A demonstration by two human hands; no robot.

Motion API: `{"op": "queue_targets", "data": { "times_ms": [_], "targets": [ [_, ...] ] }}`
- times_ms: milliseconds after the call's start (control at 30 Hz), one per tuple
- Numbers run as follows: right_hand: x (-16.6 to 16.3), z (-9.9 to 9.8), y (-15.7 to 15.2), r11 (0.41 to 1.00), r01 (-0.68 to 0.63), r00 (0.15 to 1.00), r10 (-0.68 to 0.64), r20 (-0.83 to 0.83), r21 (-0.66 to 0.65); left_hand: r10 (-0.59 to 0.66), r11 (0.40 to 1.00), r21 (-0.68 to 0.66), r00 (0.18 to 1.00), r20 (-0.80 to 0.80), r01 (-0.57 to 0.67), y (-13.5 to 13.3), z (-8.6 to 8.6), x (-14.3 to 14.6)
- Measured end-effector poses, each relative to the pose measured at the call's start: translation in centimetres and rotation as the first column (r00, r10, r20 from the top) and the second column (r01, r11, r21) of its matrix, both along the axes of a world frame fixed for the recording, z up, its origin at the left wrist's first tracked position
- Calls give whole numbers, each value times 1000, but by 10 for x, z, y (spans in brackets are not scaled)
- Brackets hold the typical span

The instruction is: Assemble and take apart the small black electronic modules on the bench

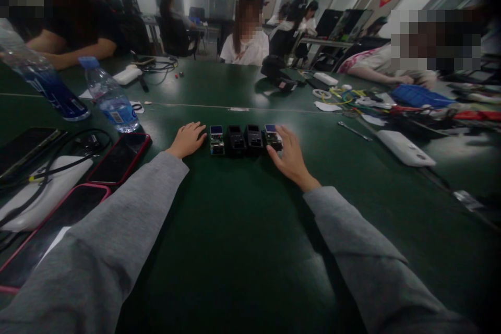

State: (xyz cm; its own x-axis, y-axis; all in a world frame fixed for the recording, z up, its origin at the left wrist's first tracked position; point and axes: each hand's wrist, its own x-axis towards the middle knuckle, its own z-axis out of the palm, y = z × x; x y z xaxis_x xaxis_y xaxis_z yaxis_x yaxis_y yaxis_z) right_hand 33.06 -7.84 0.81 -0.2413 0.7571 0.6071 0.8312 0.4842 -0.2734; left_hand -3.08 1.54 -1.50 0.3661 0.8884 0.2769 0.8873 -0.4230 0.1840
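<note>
Four small devices stand side by side in a row on the dark green table [235, 209]. At the row's left end is a bare circuit board with a small screen [216, 141]. Two black-cased devices, a left one [236, 139] and a right one [254, 138], fill the middle. A second circuit board with a screen [271, 129] ends the row on the right, partly covered by my right hand [290, 156], whose thumb and fingers are around it. My left hand [188, 140] lies flat, fingers spread, just left of the first board, apparently not touching it.
Water bottles [111, 99], phones [119, 159], a white power bank [47, 193] and cables lie at left. On the right are a wrench [354, 131], a white device [405, 147] and tangled wires [348, 95]. Several people sit around and beyond the table.
</note>
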Motion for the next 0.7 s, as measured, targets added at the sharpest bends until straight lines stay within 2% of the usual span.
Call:
{"op": "queue_targets", "data": {
  "times_ms": [100,233,300,700],
  "targets": [
    [-26,8,-13,999,-23,997,21,69,34,6,1000,-9,1000,-15,-6,-1,1,1],
    [-61,14,-24,985,-171,951,173,257,-30,10,1000,0,1000,-22,-10,-1,2,2],
    [-70,14,-23,980,-195,937,200,288,-48,8,1000,1,1000,-20,-8,-1,1,2],
    [-70,12,-15,973,-217,940,229,252,-72,5,1000,3,1000,3,-5,1,-1,0]
  ]
}}
